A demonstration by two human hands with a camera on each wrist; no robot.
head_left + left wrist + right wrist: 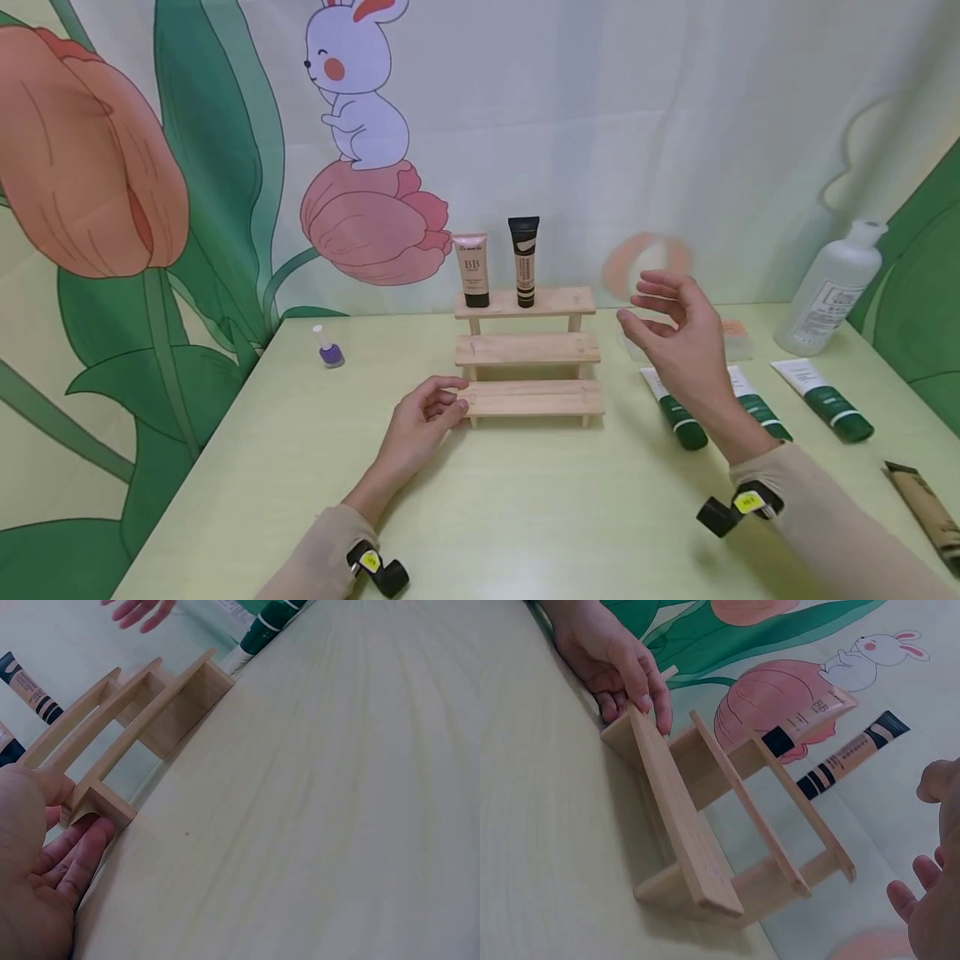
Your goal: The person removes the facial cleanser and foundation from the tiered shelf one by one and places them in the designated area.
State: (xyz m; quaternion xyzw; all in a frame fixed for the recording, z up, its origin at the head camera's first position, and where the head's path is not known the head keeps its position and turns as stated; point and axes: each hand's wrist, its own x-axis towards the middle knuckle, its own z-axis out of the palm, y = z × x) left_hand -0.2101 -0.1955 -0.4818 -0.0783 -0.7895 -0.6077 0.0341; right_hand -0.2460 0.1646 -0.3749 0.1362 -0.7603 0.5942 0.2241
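The wooden rack [528, 400] stands on the table [517, 517] between the two hands. Its left end is in the grip of the left hand [426, 421], which pinches the lowest step with the thumb above and fingers tucked beneath, as the left wrist view shows. The right hand [678, 333] is raised to the right of the rack, apart from it, holding nothing, its fingers loosely bent and the thumb spread away from them. There is one rack, with three steps, and two tubes stand upright on the top one: a pink tube [472, 268] with a black cap at the left, and a black and tan tube [524, 262] near the middle, a small gap between them. Three green and white tubes [828, 404] lie on the table at the right, two near the right forearm, which partly hides one of them, and the third farther right. One brown tube [926, 512] lies near the right edge of the head view. One white bottle [828, 292] stands at the back right, and one low clear box [738, 343] sits behind the right hand, partly covered by it. One small purple nail polish bottle [330, 354] stands well to the left of the rack.
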